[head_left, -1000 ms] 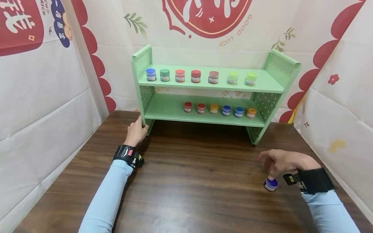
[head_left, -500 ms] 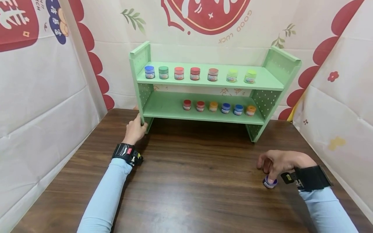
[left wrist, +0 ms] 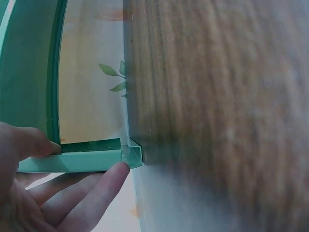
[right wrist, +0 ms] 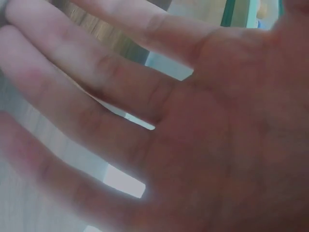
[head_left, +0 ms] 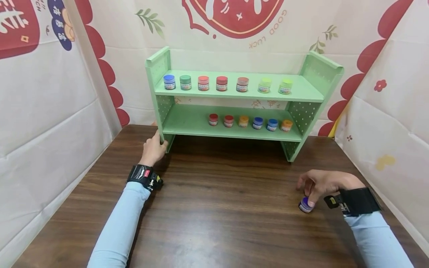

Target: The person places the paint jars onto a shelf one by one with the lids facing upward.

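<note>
A green two-tier shelf stands on the brown table. My left hand grips the lower front edge of its left side panel. In the left wrist view, the thumb and fingers lie on opposite sides of the panel's green edge. At the right of the table, my right hand pinches a small purple-lidded paint jar, low at the tabletop. Its thumb lies against the jar's near right side; the forefinger's contact is mostly hidden. The right wrist view shows the palm and bent fingers, but not the jar.
Several paint jars line the upper tier, with blue, green, red, brown and lime lids. Smaller jars stand on the lower tier, grouped toward its right. Printed cloth hangs behind and at both sides of the table.
The right thumb has gone from the jar's lid to its side, and the jar has shifted slightly left. The left hand keeps its grip on the shelf. The head view has turned slightly.
</note>
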Demonstrator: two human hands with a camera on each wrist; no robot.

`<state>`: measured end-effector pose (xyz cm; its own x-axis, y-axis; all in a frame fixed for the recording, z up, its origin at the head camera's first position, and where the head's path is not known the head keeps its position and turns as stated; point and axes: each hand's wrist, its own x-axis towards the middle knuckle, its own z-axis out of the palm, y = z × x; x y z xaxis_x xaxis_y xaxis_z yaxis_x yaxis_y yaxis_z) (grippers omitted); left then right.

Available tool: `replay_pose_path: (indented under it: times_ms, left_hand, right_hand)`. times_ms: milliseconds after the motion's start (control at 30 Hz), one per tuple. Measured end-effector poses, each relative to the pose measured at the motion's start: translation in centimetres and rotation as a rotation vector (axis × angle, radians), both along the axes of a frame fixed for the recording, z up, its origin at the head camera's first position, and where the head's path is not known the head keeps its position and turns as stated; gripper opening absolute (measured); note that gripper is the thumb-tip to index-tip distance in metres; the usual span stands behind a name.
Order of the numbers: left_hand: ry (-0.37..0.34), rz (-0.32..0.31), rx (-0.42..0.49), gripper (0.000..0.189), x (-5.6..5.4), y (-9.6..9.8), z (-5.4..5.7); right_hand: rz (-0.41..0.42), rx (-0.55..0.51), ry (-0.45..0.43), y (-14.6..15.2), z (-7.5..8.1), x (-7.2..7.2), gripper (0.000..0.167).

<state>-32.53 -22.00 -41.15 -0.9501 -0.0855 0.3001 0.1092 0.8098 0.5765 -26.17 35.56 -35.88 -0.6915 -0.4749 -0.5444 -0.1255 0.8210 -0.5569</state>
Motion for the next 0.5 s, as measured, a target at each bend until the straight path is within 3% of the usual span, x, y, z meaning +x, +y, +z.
replay_pose_path:
  times_ms: [267,500]
  left_hand:
    - [0.013,0.002,-0.003,0.037,0.0,0.0,0.0]
    - [0.014,-0.002,0.001,0.035,-0.1,-0.1,-0.1]
  right_hand:
    - [0.021,0.019,0.157,-0.8,-0.2,-0.2,0.063]
    - [0.066,0.024,0.356,-1.6,-1.0,-1.0,0.052]
